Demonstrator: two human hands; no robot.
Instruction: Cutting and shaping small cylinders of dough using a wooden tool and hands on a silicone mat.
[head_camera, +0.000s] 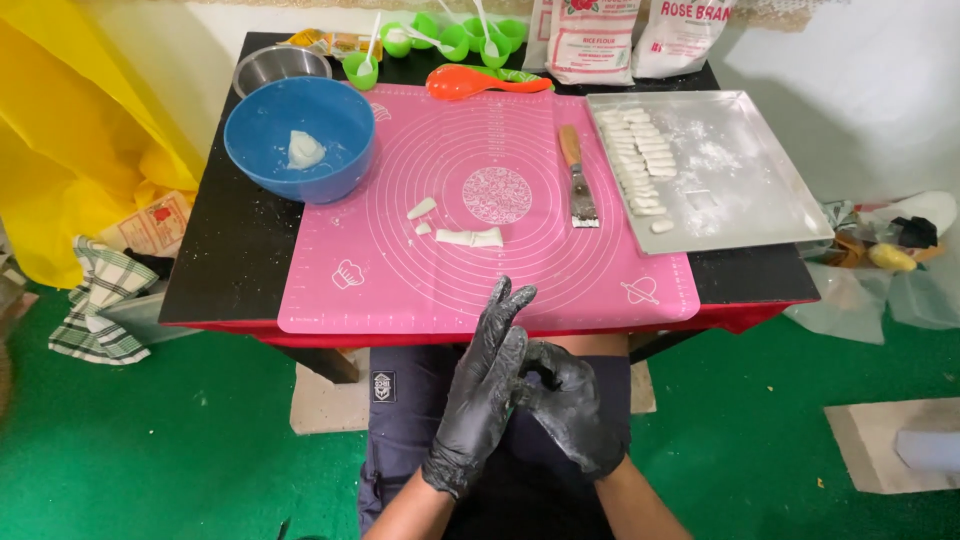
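Both my gloved hands pressed together below bench (240, 270) edge: left grip (480, 395) flat, fingers apart; right grip (570, 405) curled, contents unclear; dough pieces (470, 237) lie apart on pink mat (400, 270).

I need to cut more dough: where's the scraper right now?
In the head view the scraper lies on the pink mat, right of its centre circle, just left of the metal tray, handle pointing away from the person.

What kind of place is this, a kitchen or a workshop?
Probably a makeshift home dough-making spot: a pink baking mat on a small black table, a floured metal tray of dough pieces, and flour bags behind.
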